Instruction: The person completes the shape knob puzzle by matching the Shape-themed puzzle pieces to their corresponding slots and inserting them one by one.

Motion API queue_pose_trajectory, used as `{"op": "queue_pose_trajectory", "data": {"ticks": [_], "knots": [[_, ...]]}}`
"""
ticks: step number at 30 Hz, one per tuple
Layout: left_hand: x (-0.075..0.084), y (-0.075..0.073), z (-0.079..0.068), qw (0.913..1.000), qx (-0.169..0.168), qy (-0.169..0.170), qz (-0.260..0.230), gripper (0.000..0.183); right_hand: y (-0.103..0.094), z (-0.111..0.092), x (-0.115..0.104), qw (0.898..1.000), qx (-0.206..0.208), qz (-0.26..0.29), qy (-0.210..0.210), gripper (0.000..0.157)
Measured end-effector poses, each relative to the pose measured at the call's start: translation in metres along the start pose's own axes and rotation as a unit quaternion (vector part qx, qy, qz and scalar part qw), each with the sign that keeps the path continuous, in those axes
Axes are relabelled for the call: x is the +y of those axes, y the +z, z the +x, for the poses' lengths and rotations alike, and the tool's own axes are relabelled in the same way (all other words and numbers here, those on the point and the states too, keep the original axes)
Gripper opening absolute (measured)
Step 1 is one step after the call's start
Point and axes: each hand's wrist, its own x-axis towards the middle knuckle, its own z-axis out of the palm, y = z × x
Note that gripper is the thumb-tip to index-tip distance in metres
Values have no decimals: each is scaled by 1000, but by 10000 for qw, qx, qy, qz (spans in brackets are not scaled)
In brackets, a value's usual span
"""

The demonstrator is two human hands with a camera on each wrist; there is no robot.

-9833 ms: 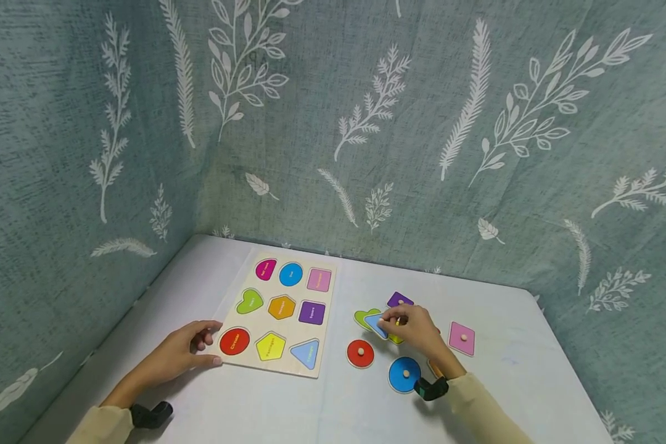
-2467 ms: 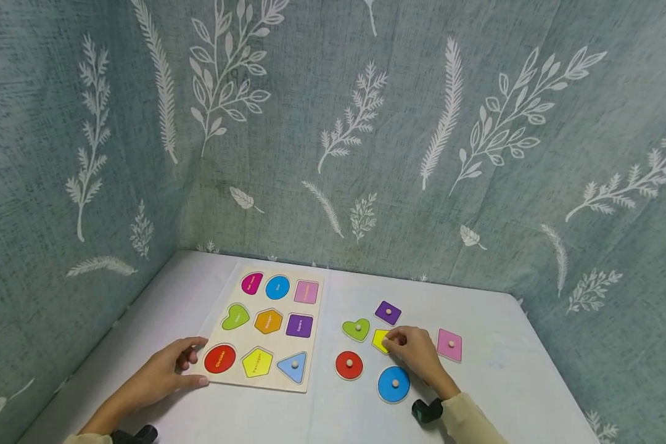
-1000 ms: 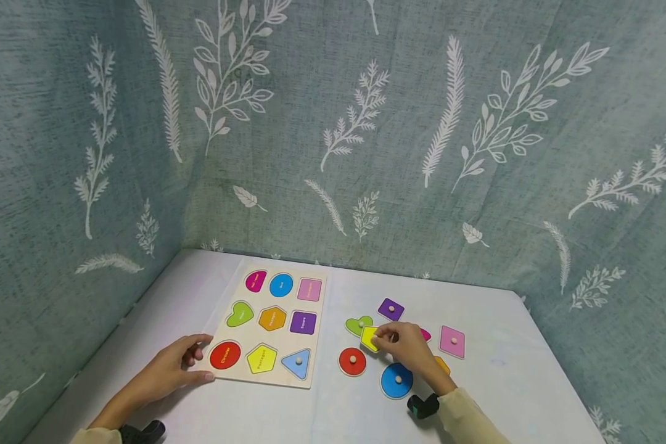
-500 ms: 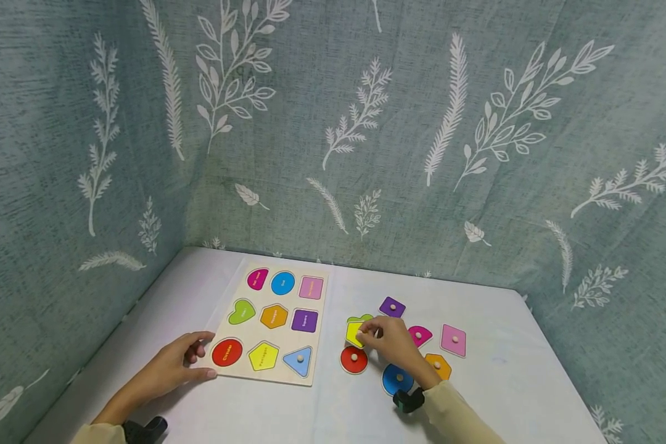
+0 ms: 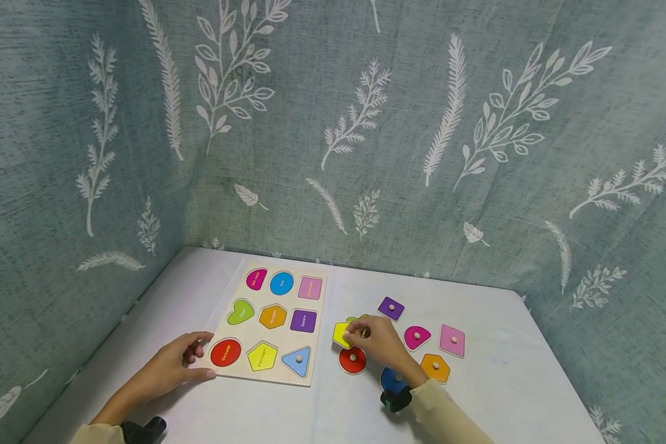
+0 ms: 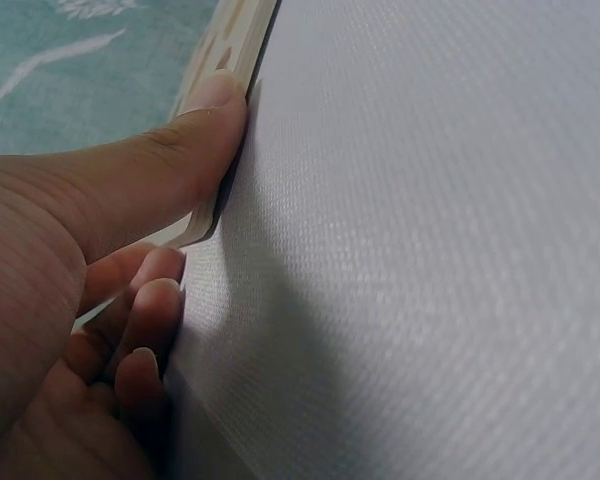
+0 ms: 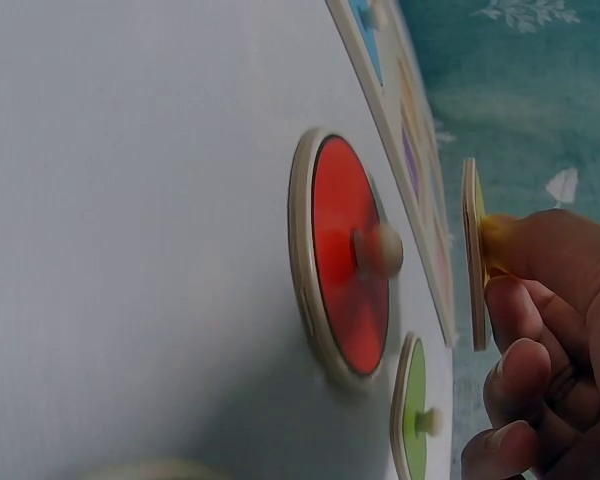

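Observation:
My right hand [image 5: 380, 342] pinches a yellow pentagon puzzle piece [image 5: 341, 333], probably by its knob, which the fingertips hide. In the right wrist view the pentagon piece [image 7: 474, 255] is tilted on edge, off the table. Below it lie the red circle piece [image 5: 352, 366] and the green heart piece [image 5: 355, 319], the heart largely covered by the hand. My left hand [image 5: 172, 364] grips the near left corner of the wooden puzzle board [image 5: 288, 337], thumb on the front edge. A blue triangle piece [image 5: 293, 366] with a knob sits in the board's near right recess.
Right of the board lie a purple square piece [image 5: 387, 308], a magenta half-round piece [image 5: 413, 339], a pink rectangle piece [image 5: 451, 346] and an orange hexagon piece [image 5: 433, 371]. The blue circle piece [image 5: 388, 377] is partly behind my right wrist. A patterned cloth [image 5: 288, 135] rises behind the table.
Earlier my right hand held the blue triangle piece, which now sits in the board. It then took the yellow pentagon piece, lifted it and moved left. My left hand stays at the board's corner.

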Motion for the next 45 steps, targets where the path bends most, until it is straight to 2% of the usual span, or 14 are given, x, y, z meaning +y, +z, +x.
{"op": "queue_pose_trajectory", "data": {"ticks": [7,14,21,37,45], "knots": [[-2,-1,-2,10000,-11,24,-60,95,8,6,-10,9999,-107,50,-26,11],[0,-2,-2,10000,-12,-37,-26,96,14,10,-20,9994,-292,-60,160,11],[1,-1,-2,10000,6,-41,-44,96,23,13,-26,9992,-386,110,-26,11],[-3,0,1,10000,0,91,36,95,43,21,-43,9984,-559,-48,-108,14],[-3,0,0,10000,13,22,10,97,53,22,-51,9978,-643,148,-61,11]]}}
